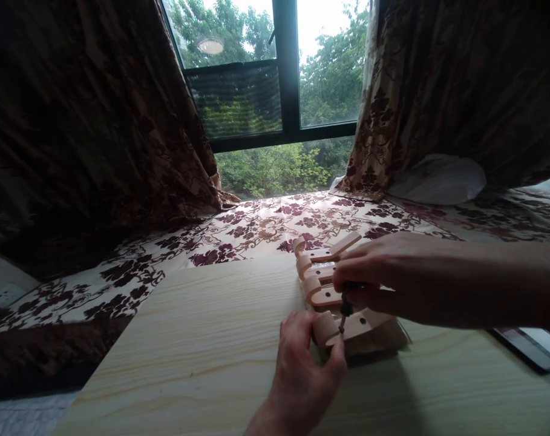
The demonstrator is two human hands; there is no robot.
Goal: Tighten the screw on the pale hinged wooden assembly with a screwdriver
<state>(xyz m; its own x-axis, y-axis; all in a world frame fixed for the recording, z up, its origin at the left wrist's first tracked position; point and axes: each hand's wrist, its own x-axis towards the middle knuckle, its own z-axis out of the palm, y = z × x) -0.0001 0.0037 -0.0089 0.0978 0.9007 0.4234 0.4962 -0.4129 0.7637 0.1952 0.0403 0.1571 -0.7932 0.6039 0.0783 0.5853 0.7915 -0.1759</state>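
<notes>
While our left hand point(302, 363) pinches the wooden piece point(372, 318), seemingly to steady it, our right hand point(383, 272) grips a screwdriver point(346, 304) against it.

No text, label, brand, number or sign can be read anywhere in the head view (there are floral motifs on the cloth point(261, 227) and the curtains point(166, 121), but these are pattern, not lettering).

Left half of desk point(202, 339) bare, open for a low pass. Right hand point(374, 278) and forearm block access to wooden strips point(327, 295) from right.
</notes>
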